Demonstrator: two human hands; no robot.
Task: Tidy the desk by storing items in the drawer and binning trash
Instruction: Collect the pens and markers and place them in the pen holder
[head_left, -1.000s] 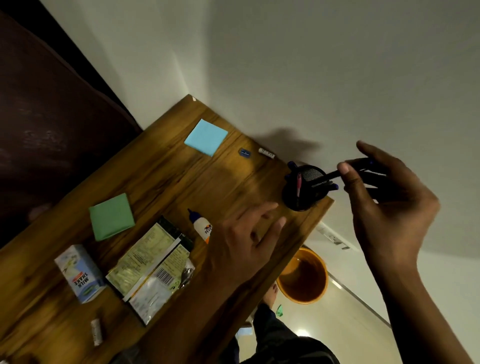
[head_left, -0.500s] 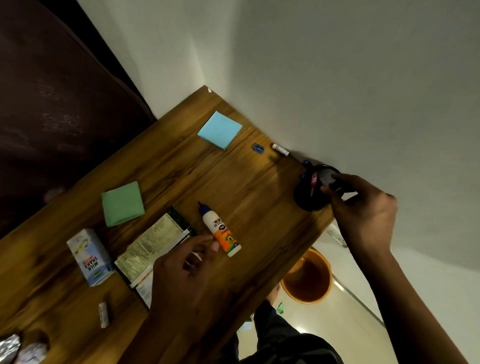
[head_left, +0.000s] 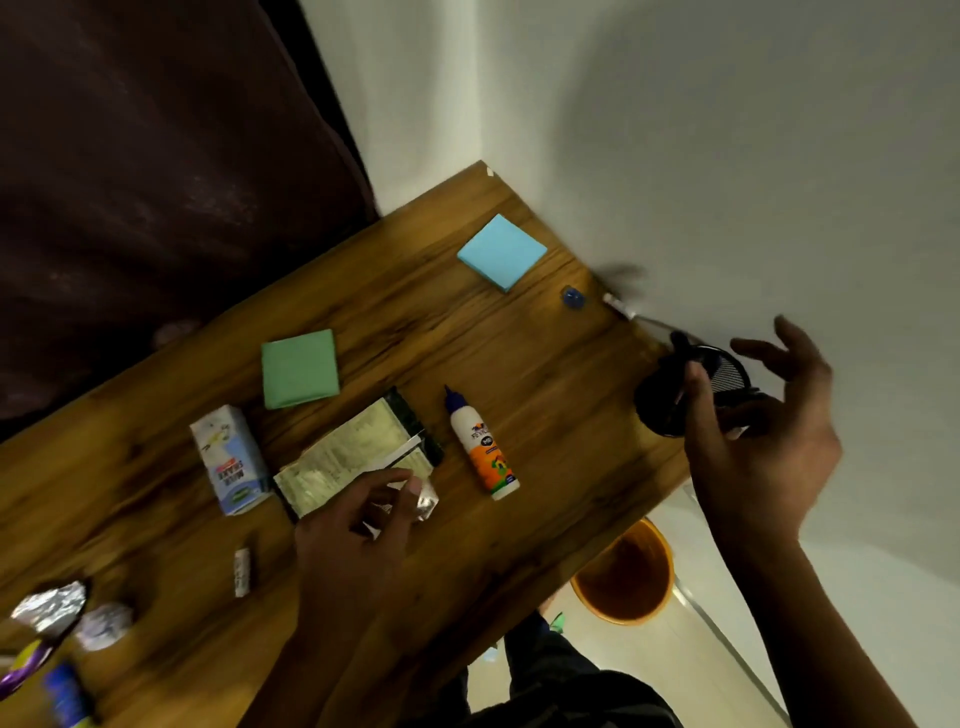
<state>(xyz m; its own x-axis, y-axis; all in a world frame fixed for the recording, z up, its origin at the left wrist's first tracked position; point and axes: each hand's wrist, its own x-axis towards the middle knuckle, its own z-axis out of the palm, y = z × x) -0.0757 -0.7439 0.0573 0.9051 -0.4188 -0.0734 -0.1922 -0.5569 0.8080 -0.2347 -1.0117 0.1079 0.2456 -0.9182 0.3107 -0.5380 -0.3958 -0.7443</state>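
On the wooden desk (head_left: 545, 395) lies a flattened foil snack wrapper (head_left: 348, 452). My left hand (head_left: 353, 530) is over its near end, with curled fingers pinching the silver corner. My right hand (head_left: 753, 431) hovers with spread fingers at the black mesh pen holder (head_left: 727, 371) on the desk's right edge, holding nothing. A glue bottle (head_left: 483, 452) lies between the two hands. A milk carton (head_left: 231, 462) stands left of the wrapper.
A blue sticky pad (head_left: 501, 252), a green sticky pad (head_left: 300, 369), a blue sharpener (head_left: 572, 297) and a small white eraser (head_left: 242, 571) lie about. Crumpled foil (head_left: 49, 608) sits at the left. An orange bin (head_left: 623, 577) stands on the floor below the desk's edge.
My right hand put the pen into the holder and opened, drawing back slightly. My left hand slid from near the glue bottle to the wrapper and curled onto its corner.
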